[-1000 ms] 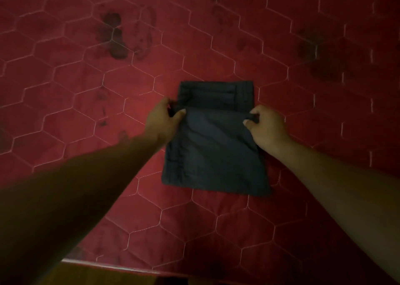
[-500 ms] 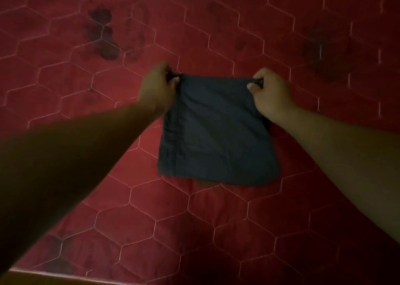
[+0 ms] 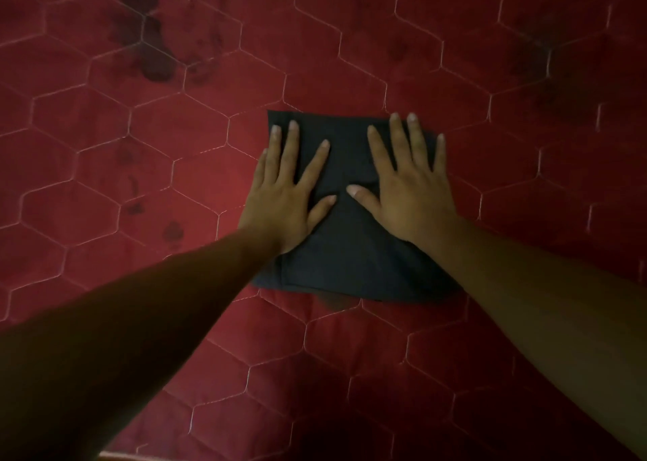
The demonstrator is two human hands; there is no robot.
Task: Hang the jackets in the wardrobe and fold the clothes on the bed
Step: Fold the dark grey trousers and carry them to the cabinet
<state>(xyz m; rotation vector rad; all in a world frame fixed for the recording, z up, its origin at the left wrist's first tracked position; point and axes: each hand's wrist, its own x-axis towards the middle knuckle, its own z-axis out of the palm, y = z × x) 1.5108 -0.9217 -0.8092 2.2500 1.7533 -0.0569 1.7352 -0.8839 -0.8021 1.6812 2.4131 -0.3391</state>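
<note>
A dark blue-grey garment (image 3: pixel 345 250) lies folded into a compact rectangle on the red quilted bed (image 3: pixel 175 166). My left hand (image 3: pixel 283 194) rests flat on its left part, fingers spread, palm down. On the right part my right hand (image 3: pixel 409 183) lies flat too, fingers apart. Neither hand grips the cloth. The two thumbs nearly meet over the middle of the garment. My forearms cover the garment's lower corners.
The bed cover has a hexagon stitch pattern and dark stains at the upper left (image 3: pixel 150 47) and upper right (image 3: pixel 539 57). The bed's near edge (image 3: pixel 115 455) shows at the bottom left. No other clothes are in view.
Both hands carried the garment's near edge over to the far edge, let go, and now lie flat on the folded cloth.
</note>
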